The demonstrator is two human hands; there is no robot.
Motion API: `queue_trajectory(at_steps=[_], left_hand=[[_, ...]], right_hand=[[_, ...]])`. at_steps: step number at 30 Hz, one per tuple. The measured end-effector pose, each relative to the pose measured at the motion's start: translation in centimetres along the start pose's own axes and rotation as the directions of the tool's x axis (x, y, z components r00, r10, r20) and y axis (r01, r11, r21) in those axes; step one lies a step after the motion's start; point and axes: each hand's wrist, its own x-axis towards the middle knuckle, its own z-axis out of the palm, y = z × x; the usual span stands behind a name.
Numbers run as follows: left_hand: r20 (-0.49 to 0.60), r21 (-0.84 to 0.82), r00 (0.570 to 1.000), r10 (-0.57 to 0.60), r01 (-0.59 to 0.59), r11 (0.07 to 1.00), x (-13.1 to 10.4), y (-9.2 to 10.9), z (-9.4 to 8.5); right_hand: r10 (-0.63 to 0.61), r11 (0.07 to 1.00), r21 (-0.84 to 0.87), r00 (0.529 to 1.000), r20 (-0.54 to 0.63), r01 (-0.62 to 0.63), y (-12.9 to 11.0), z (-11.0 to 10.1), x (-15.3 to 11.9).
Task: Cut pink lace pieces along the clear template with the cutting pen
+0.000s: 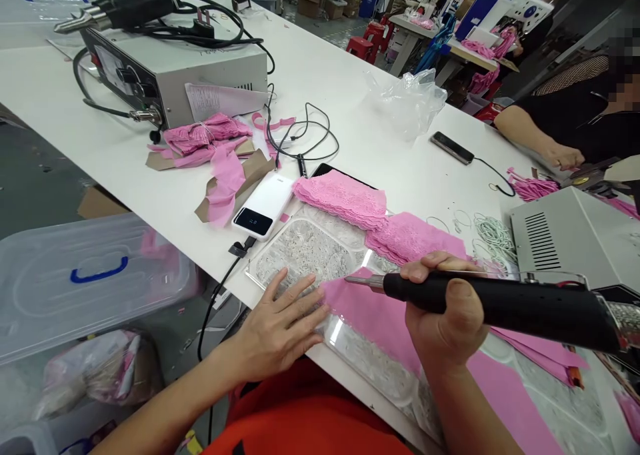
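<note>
In my right hand [447,315] is a black handheld ultrasonic welding gun [520,305], its metal tip pointing left. The tip is over the left end of a long pink fabric strip [373,315]; whether it touches cannot be told. My left hand [290,321] lies flat with fingers spread, fingertips at the strip's left end and on the clear patterned plastic mat [305,248]. Beyond the gun, two stacks of scalloped pink lace pieces rest on the mat, a left stack [343,198] and a right stack [413,235].
A white power bank [265,205] with cables lies left of the mat. Behind it stand pink scraps [207,135] and a grey generator box [215,68] carrying another gun. A phone [451,147], a plastic bag [410,101] and a second grey box [575,235] sit near a co-worker's arm [530,135].
</note>
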Motion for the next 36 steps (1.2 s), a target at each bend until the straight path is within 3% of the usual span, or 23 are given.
queue_trajectory(at_steps=[7, 17, 27, 32, 36], left_hand=[[-0.011, 0.001, 1.0, 0.021, -0.021, 1.0, -0.1, -0.1, 0.2], [-0.027, -0.001, 0.999, 0.017, -0.017, 1.0, -0.1, -0.1, 0.2], [-0.028, 0.0, 1.0, 0.012, -0.012, 1.0, -0.4, -0.2, 0.4], [-0.024, 0.012, 1.0, 0.01, -0.01, 1.0, -0.3, -0.2, 0.3], [-0.043, 0.003, 0.999, 0.026, -0.026, 1.0, -0.1, 0.0, -0.1]], right_hand=[[0.007, 1.0, -0.003, 1.0, 0.012, -0.007, -0.2, 0.1, -0.1], [-0.005, 0.996, 0.085, 0.986, 0.169, -0.009, 0.0, 2.0, -1.4], [-0.014, 0.997, 0.077, 0.977, 0.211, -0.002, 0.3, 2.1, -1.8], [-0.015, 0.996, 0.093, 0.979, 0.202, -0.005, 0.5, 2.3, -1.9], [-0.027, 0.994, 0.107, 0.994, 0.109, 0.016, -0.8, 1.4, -0.7]])
